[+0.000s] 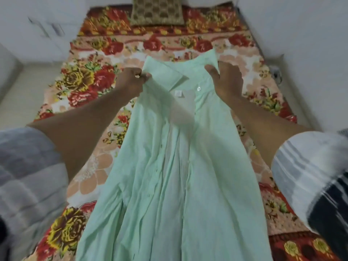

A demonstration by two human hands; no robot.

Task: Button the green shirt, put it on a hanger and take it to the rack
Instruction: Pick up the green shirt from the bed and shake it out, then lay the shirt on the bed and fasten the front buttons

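A floral bedspread [90,80] covers the bed, with a patterned cushion [157,11] at its far end. The green shirt [169,166] is held up above it, front unbuttoned, each side of the collar gripped by curled fingers of the left hand [130,81] and right hand [226,80].

The shirt [169,166] hangs over the bed [90,59], its collar at the far end and its hem nearest the viewer. The left hand [130,81] holds the collar's left side, the right hand [226,80] its right side, the open front (label [178,93] and a button [198,88] showing) between them. A pillow [157,11] lies at the bed's far end, behind the shirt. A cabinet [37,29] stands left of the bed
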